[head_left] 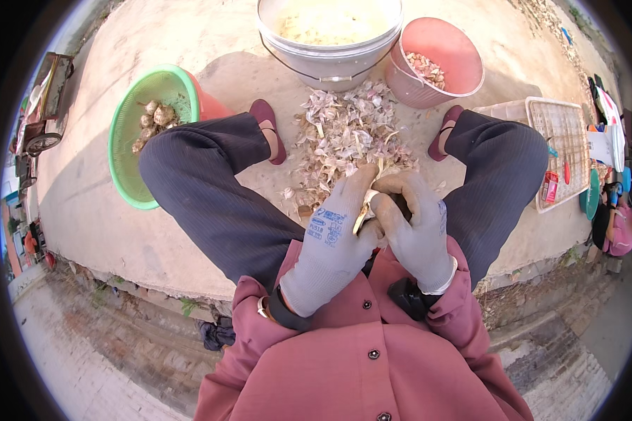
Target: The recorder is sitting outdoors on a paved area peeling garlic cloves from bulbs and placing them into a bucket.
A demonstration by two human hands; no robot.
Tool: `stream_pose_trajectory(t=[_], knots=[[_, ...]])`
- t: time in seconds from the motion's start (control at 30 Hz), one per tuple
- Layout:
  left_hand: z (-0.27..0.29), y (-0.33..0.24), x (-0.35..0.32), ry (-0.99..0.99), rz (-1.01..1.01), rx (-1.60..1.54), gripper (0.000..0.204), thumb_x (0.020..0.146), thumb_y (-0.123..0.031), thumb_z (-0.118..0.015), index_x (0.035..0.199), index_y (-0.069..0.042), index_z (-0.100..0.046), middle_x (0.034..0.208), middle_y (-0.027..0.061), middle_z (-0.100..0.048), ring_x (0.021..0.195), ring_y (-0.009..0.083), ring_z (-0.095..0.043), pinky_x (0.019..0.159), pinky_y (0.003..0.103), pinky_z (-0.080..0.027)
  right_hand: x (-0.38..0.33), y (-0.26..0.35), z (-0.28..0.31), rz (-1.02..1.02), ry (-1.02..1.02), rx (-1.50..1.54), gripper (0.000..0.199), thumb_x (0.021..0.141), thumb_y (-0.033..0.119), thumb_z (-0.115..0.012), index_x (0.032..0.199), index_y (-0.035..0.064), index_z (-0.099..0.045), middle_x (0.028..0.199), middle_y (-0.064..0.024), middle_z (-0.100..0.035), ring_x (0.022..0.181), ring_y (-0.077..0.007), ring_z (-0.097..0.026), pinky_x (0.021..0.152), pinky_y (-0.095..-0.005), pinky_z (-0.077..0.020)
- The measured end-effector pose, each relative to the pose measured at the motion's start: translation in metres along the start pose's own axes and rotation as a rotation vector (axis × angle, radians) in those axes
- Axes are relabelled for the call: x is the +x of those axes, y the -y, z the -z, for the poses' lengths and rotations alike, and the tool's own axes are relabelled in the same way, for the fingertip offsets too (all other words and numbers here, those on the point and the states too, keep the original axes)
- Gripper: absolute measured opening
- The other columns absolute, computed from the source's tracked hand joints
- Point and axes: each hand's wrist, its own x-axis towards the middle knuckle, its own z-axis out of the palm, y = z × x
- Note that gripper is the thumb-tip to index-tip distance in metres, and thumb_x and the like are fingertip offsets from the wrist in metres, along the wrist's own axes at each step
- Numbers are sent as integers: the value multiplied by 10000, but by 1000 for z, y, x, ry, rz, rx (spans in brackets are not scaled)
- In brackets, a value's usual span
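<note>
Both of my hands wear grey-white knit gloves and meet in front of my lap. My left hand (332, 237) and my right hand (419, 231) are closed on a garlic bulb (366, 210). Its pale dry stem and papery skin show between the fingers, while most of the bulb is hidden by the gloves. Just beyond my hands, a heap of garlic skins and stalks (351, 137) lies on the ground between my feet. Several whole garlic bulbs (163, 114) sit in a green mesh basket (123, 172) to the left.
A large white bucket (330, 59) with pale, yellowish contents stands beyond the heap. Right of it, a pink bucket (463, 63) holds garlic cloves (426, 70). At the right lies a pale plastic crate (565, 151) with small items on it. Far right, another person (619, 228) appears.
</note>
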Motion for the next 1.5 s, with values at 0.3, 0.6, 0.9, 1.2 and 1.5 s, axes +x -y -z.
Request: stream_pose_trajectory(t=[0.3,0.6,0.9,1.2,1.5], knots=[[3,3,-2,-57,-16,-42,558,844,-89,-703,1363,-11,-513,1208,194,-621,1097,340,-617,932,400,-494,5,3,-1,67,2,12,141,906,107,-617,978,-1,-671,859,-122,-662,740,-244,-653,675,-343,-500],[10,1,1,-109,-82,92,596,764,12,-626,1350,-7,-513,1198,214,-604,1086,395,-616,923,416,-497,7,10,-11,-86,107,132,184,941,104,-575,1057,-16,-654,759,-113,-648,595,-143,-629,561,-306,-493],[1,8,-4,-136,-49,2,688,749,11,-641,1411,-1,-453,1254,232,-566,1140,391,-590,963,412,-480,5,10,-19,0,12,99,204,962,81,-488,1036,-25,-646,775,-122,-658,659,-176,-640,612,-323,-495],[7,5,-5,-68,-80,-36,726,756,-42,-718,1424,15,-440,1222,230,-573,1113,378,-599,929,408,-489,7,0,-7,-31,126,221,251,1012,135,-417,1046,-4,-623,868,-85,-642,755,-126,-589,682,-287,-476],[6,11,-3,-127,38,-242,558,795,-28,-664,1336,21,-534,1141,157,-627,1014,186,-623,863,322,-502,13,-1,7,35,290,273,481,1084,346,-309,1113,-8,-633,970,-83,-666,797,-119,-599,730,-283,-480]])
